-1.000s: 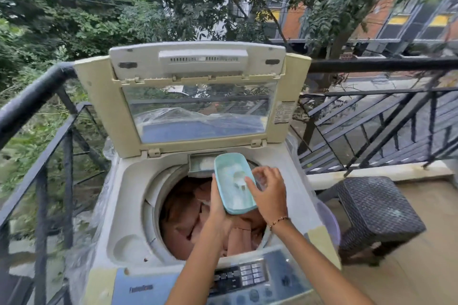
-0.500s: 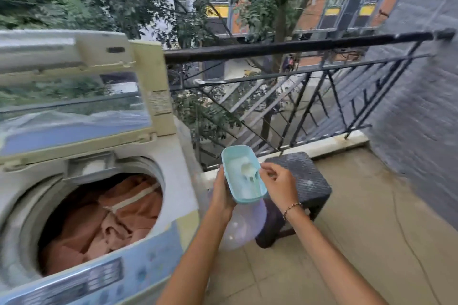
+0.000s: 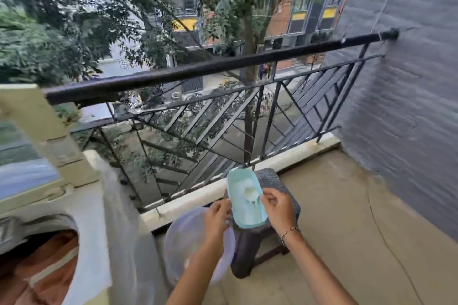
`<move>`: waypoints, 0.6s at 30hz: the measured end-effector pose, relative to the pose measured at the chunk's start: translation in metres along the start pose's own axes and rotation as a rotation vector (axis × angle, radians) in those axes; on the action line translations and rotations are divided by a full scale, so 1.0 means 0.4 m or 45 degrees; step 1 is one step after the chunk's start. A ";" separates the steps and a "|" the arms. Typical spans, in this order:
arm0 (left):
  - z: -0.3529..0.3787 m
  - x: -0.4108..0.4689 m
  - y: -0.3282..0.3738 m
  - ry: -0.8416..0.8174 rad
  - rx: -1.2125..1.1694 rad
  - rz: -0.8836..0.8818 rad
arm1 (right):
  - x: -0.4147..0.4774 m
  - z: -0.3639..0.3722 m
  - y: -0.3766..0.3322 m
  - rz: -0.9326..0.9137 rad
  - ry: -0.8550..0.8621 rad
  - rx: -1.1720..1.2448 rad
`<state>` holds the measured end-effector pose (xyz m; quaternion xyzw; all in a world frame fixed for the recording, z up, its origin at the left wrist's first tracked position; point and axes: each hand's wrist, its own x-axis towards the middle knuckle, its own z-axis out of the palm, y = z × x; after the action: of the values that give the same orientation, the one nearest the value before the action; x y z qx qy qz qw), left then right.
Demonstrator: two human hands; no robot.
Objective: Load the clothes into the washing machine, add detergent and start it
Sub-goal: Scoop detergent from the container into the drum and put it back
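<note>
The washing machine [image 3: 81, 225] is cut off by the left and bottom edges, so only part of its drum opening and raised lid [image 3: 37, 126] show, both smeared by motion blur. The orange clothes [image 3: 42, 270] inside run out of frame. The dark stool [image 3: 270, 238] is partly hidden behind the teal detergent container [image 3: 245, 215] and both hands. The translucent tub [image 3: 183, 240] (its contents unreadable) sits partly behind the left forearm.
</note>
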<state>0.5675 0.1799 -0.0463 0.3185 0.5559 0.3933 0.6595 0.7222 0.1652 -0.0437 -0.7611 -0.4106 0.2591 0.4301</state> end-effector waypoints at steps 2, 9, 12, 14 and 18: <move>0.040 0.045 -0.008 0.004 0.012 -0.036 | 0.046 -0.004 0.027 0.045 0.006 -0.012; 0.190 0.204 -0.018 -0.004 0.107 -0.106 | 0.222 -0.044 0.084 0.128 0.005 -0.070; 0.238 0.266 -0.020 0.006 0.164 -0.139 | 0.301 -0.051 0.108 0.205 -0.069 -0.083; 0.277 0.325 -0.028 0.040 0.186 -0.163 | 0.370 -0.049 0.128 0.258 -0.114 -0.098; 0.346 0.453 -0.048 0.131 0.261 -0.230 | 0.504 -0.037 0.174 0.326 -0.214 -0.141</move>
<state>0.7200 0.3310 -0.1252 0.3123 0.6526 0.2892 0.6268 0.8677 0.3092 -0.1052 -0.8054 -0.3584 0.3516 0.3151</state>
